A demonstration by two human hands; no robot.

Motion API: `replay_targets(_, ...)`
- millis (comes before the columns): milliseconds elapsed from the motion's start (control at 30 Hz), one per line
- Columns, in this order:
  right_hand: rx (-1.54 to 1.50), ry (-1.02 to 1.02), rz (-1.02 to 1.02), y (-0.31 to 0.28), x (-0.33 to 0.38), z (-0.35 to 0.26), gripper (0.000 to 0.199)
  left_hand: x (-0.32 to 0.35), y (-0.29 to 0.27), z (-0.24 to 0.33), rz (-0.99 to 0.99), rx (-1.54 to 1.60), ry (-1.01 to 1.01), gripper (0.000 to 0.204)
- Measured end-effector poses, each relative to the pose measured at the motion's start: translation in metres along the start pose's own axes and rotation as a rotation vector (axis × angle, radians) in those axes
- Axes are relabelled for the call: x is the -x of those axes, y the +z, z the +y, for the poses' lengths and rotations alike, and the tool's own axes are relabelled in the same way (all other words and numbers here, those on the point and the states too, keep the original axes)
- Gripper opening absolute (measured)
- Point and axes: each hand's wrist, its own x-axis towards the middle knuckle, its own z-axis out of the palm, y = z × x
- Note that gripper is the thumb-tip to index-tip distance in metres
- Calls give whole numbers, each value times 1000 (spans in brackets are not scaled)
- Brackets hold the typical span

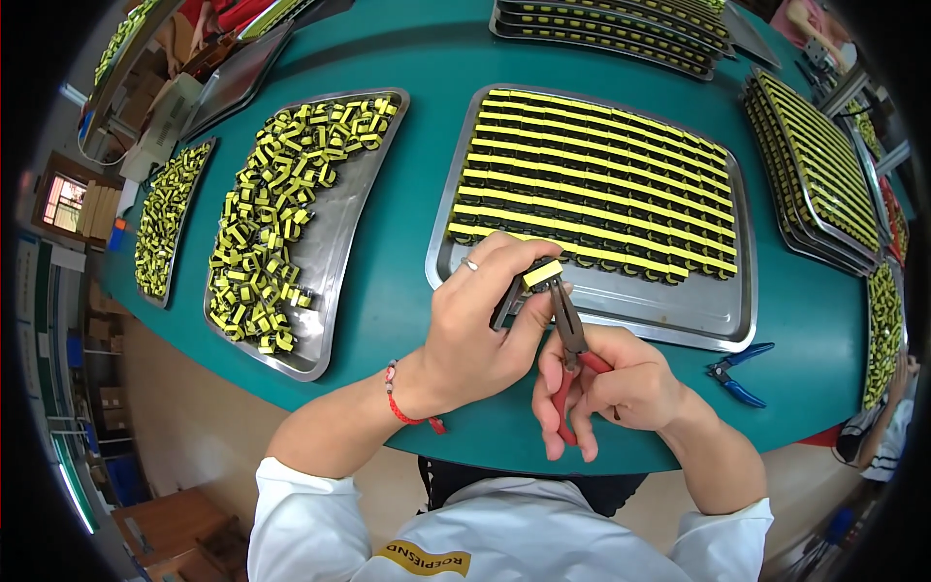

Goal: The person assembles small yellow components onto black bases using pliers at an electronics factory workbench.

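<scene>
My left hand (480, 325) pinches a small yellow-taped transformer (543, 275) between thumb and fingers, just over the near edge of the middle tray. My right hand (616, 383) is closed around red-handled needle-nose pliers (570, 330). The jaws of the pliers point away from me and meet the near side of the transformer; whether they grip a pin there is too small to tell. Beyond my hands, rows of similar black-and-yellow transformers (592, 184) fill most of the metal tray (669, 320), lined up side by side.
To the left, a metal tray (339, 281) holds a loose heap of transformers (257, 252), with another heaped tray (173, 218) beyond. Blue-handled cutters (740, 373) lie on the green table (388, 407) at right. Stacked full trays (815, 175) stand right and far (611, 34). Other people work nearby.
</scene>
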Motion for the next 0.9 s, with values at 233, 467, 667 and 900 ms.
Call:
replay_targets(233,72,40,120,6,5,-5,39,-2,0,4,-2,16,9,32)
replay_targets(467,161,65,168,7,4,-3,39,-1,-4,3,-14,10,26,31)
replay_targets(667,122,9,114,5,1,0,40,-2,-3,3,0,42,7,29)
replay_targets(900,41,33,34,5,2,-3,41,-2,-2,3,4,60,-89,29)
